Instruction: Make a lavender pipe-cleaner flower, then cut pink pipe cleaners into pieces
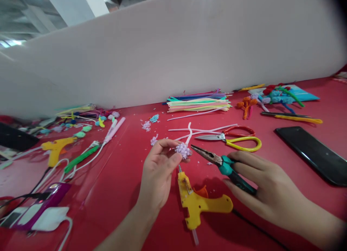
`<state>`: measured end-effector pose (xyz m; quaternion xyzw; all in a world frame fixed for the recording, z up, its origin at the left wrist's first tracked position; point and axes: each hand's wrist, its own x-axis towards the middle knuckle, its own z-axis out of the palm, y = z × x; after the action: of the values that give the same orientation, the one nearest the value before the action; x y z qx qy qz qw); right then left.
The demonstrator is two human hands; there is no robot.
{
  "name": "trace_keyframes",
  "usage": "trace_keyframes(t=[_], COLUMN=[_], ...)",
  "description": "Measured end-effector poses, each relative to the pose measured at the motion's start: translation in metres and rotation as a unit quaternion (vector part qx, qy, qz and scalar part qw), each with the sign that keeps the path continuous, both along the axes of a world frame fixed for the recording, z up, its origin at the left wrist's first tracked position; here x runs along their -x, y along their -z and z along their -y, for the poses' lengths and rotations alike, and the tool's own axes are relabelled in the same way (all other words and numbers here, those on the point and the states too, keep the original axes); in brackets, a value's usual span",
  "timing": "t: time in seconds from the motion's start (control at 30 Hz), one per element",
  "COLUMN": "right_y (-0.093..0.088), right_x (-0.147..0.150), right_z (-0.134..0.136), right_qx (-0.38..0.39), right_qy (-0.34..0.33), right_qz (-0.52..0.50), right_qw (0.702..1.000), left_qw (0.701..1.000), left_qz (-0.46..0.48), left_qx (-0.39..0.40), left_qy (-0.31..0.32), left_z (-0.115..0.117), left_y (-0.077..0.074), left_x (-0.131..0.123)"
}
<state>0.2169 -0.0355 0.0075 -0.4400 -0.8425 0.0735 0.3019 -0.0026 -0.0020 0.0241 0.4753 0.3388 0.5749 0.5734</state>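
Note:
Between the thumb and fingers of my left hand (159, 171) is a lilac pipe-cleaner flower (183, 150), a bumpy cluster with a pale stem (189, 132) sticking up behind it. My right hand (260, 182) is wrapped round the green-and-black handles of needle-nose pliers (225, 165). The pliers' jaws point left and end just right of the cluster; they look closed, with nothing visible in them. Below both hands lies a yellow glue gun (197, 205), its nozzle toward the flower and a clear stick out of its rear. Scissors (230, 138) with red and yellow handles lie beyond the pliers.
Bundled pipe cleaners (199, 104) lie by the grey partition (173, 52). Loose lilac strips (200, 114) and fuzz bits (146, 126) are nearer. A phone (311, 153) and tweezers (292, 117) are at right. Left stand a second glue gun (56, 148), cords and a purple power strip (43, 204).

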Motion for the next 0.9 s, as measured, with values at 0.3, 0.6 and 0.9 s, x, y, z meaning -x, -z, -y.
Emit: trace_keyframes(t=[0.3, 0.6, 0.9], right_y=[-0.001, -0.0022, -0.0027], right_x=[-0.0004, -0.0001, -0.0015], right_z=[0.0008, 0.0014, 0.0014], right_qx=[0.0, 0.003, 0.009], right_qy=[-0.006, -0.005, -0.01], right_qz=[-0.002, 0.002, 0.009], right_qw=[1.0, 1.0, 1.0], left_qw=[0.999, 0.999, 0.999], left_qz=[-0.025, -0.036, -0.033], left_qx=[-0.019, -0.035, -0.024], left_qy=[-0.008, -0.003, -0.013], left_z=[0.002, 0.0027, 0.0024], left_y=[0.0004, -0.0012, -0.0012], left_x=[0.0001, -0.0013, -0.0021])
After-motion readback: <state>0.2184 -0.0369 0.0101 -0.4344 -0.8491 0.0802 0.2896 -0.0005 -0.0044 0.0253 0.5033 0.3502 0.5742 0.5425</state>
